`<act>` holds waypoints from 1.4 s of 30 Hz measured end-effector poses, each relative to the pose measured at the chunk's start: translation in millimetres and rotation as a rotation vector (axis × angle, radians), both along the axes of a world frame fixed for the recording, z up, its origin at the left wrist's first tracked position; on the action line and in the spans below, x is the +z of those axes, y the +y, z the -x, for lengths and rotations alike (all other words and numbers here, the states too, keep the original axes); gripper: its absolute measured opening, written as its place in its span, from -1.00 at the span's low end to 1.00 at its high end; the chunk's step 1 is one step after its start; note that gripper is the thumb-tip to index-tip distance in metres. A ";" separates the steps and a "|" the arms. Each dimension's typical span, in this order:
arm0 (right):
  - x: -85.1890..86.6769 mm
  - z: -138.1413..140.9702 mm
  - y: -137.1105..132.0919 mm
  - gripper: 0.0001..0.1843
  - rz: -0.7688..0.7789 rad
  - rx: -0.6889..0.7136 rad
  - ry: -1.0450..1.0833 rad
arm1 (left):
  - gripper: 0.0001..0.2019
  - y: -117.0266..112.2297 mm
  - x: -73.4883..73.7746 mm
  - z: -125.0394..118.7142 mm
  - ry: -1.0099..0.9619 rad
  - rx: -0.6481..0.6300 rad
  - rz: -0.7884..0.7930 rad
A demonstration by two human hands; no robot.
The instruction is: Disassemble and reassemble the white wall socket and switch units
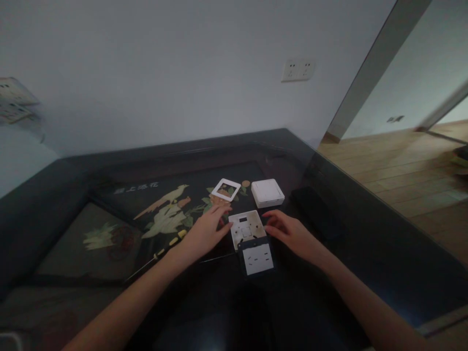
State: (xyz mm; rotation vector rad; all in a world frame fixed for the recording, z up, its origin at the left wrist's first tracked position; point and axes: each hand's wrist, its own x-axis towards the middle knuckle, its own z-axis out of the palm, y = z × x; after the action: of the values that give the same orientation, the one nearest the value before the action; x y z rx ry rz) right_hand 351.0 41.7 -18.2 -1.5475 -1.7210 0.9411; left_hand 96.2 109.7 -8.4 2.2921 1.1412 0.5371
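A white plastic socket back box lies on the dark tabletop with its inside facing up. On its left side is my left hand, the thumb at the box's edge and the index finger reaching beyond. My right hand flanks the right side, thumb against the edge and the other fingers curled. The box sits lightly between both hands. Against its near edge rests a socket panel with a white slotted face and dark surround. A square white frame lies behind my left hand.
A closed white switch box stands behind my right hand, beside a small round tan disc. A screwdriver with a yellow-and-black handle lies under my left forearm. A dark flat object sits right. Wall sockets are beyond the table.
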 end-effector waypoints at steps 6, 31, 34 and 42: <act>5.1 2.7 -6.2 -0.72 0.165 0.142 -0.004 | -0.53 -24.0 -21.6 -3.8 -0.023 0.015 -0.013; 4.1 3.9 -4.9 -0.63 0.350 0.218 0.382 | -0.48 -95.5 -27.8 58.5 -0.001 0.079 0.038; -3.4 4.8 0.9 -0.63 0.265 0.104 0.380 | -0.47 -99.2 -29.5 74.2 0.011 0.096 0.020; -15.8 19.8 12.7 -0.60 0.212 -0.008 0.295 | -0.52 -99.9 -28.5 96.1 -0.060 0.115 0.037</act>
State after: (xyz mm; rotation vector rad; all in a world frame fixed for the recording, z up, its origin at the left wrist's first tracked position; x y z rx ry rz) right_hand 331.2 54.4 -34.1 -1.4572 -1.4444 1.3117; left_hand 0.0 9.8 -36.8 2.1740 1.2487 0.6185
